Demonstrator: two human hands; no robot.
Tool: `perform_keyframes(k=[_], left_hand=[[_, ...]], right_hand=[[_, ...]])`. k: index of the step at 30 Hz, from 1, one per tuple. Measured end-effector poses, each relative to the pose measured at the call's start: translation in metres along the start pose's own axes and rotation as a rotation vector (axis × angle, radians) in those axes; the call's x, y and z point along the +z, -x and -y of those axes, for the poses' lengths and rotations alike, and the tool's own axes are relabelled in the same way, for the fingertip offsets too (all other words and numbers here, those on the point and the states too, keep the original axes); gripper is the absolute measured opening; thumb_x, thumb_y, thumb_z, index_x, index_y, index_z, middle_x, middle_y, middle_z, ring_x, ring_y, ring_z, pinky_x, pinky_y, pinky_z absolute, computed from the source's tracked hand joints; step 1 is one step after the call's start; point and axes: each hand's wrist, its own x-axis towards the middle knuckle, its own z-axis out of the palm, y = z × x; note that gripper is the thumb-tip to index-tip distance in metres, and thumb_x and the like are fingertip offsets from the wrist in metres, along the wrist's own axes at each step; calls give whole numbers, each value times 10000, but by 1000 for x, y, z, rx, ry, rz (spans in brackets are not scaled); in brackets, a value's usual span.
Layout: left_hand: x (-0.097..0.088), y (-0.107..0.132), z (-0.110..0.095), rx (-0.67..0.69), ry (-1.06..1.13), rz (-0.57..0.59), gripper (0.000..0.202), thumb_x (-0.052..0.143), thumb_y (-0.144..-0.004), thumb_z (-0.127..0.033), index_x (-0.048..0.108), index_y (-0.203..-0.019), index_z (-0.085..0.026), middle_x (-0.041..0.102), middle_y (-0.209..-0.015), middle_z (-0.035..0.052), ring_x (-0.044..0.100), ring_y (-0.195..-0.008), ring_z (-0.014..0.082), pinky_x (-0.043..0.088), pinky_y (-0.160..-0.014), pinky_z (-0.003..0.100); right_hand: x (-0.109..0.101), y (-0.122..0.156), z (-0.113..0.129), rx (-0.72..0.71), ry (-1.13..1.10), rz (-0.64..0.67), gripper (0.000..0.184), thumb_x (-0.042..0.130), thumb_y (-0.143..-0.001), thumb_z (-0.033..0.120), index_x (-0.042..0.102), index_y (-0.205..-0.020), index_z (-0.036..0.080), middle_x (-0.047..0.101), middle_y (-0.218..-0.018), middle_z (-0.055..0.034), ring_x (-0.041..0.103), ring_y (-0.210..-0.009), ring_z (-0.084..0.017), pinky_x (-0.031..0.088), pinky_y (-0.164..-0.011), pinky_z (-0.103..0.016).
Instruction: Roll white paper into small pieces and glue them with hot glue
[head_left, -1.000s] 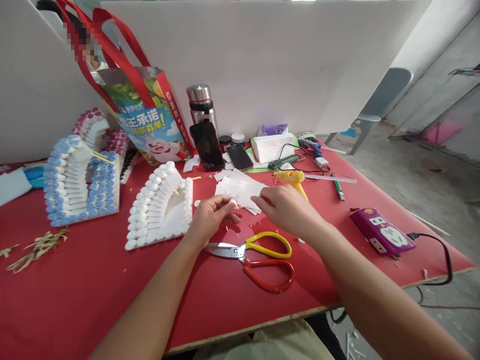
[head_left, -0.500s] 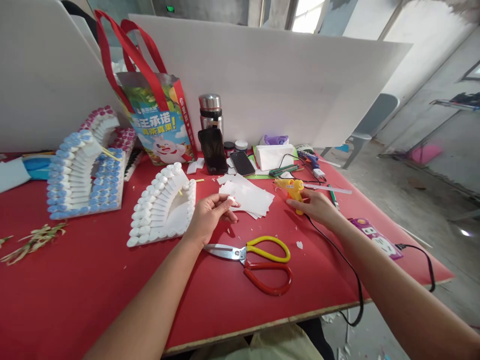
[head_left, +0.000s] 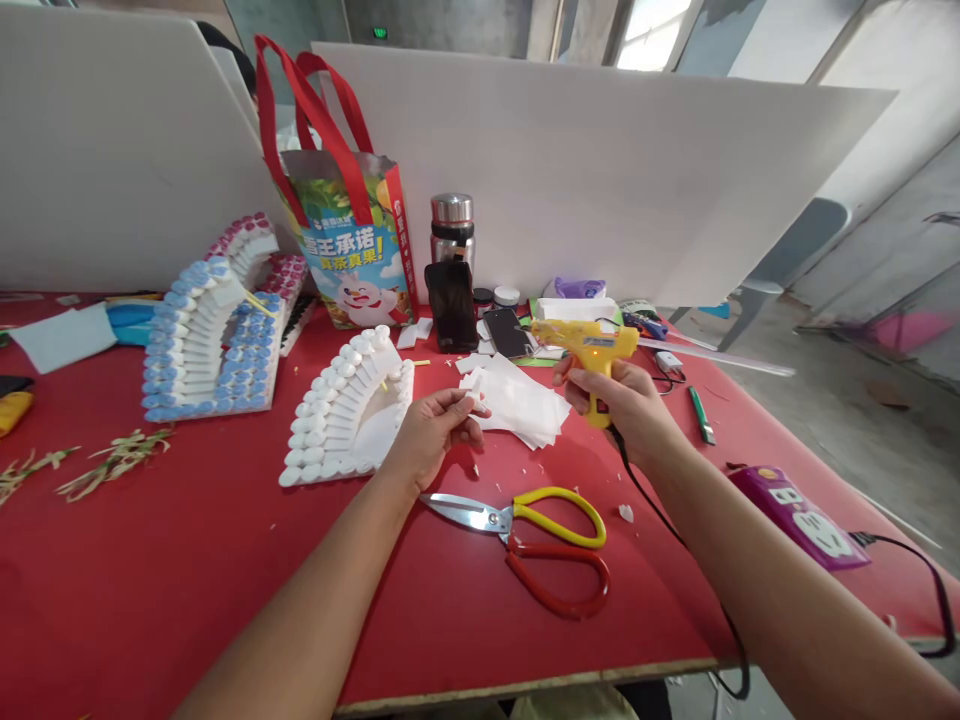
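My right hand (head_left: 626, 405) grips a yellow hot glue gun (head_left: 589, 345) by its handle, lifted off the red table (head_left: 187, 560), nozzle pointing left, its black cord trailing down my forearm. My left hand (head_left: 435, 430) pinches a small white piece between its fingertips, just right of a white arched craft model (head_left: 349, 420) made of rows of white sticks. A pile of white paper pieces (head_left: 521, 405) lies between my hands. Scissors (head_left: 532, 535) with one yellow and one red handle lie in front of me.
A blue-tipped arched model (head_left: 206, 345) and a pink-tipped one stand at left. At the back are a red-handled printed bag (head_left: 352, 240), a steel flask (head_left: 452, 225), two phones (head_left: 450, 305), jars and a tissue box. A purple power strip (head_left: 799, 510) lies at right, green sprigs (head_left: 112, 460) at left.
My right hand left the white piece, reached right to the glue gun on the table, took hold of it and lifted it. My left hand kept its pinch on the white piece.
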Motion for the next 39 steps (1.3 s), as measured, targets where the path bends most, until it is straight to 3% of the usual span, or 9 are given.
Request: perform_keyframes(k=[3,7,11,17,25,39], left_hand=[[-2,-1,-1,-27,81,-31,238,808,-757,-305,703,-791,-94,696,-785,48,574,-547,59,532,-553,186],[-4,-2,1,-78,116,-8,211,803,-767,-281,722,-795,-88,686,-778,50,559,-553,49,521,-551,163],[-2,-2,2,-82,88,15,200,781,-796,-287,728,-803,-94,688,-786,50,564,-559,51,517,-555,162],[4,0,-4,-95,39,-18,213,804,-766,-281,706,-774,-92,677,-715,35,574,-536,60,509,-542,163],[5,1,-3,-108,-2,-4,230,797,-770,-309,686,-803,-110,652,-646,18,577,-524,98,565,-567,249],[3,-1,-1,-97,9,9,194,784,-784,-281,681,-775,-117,652,-617,12,594,-516,94,549,-565,216]], right_hand=[[8,-1,-17,25,-47,62,243,649,-873,390,662,-815,154,543,-697,-13,368,-546,-97,268,-519,-279],[3,8,-35,84,41,134,362,581,-929,482,652,-789,156,498,-637,-7,382,-554,-113,268,-523,-287],[1,14,-33,109,108,173,391,594,-920,505,621,-738,160,505,-661,-17,392,-572,-113,267,-513,-281],[3,16,-29,170,223,213,443,604,-893,565,605,-729,153,398,-589,31,338,-535,-89,256,-499,-260],[6,17,-30,121,251,244,433,579,-913,556,602,-760,151,389,-600,42,326,-536,-83,258,-502,-254],[7,18,-35,98,361,255,450,587,-906,558,527,-691,167,381,-592,45,320,-520,-74,257,-466,-235]])
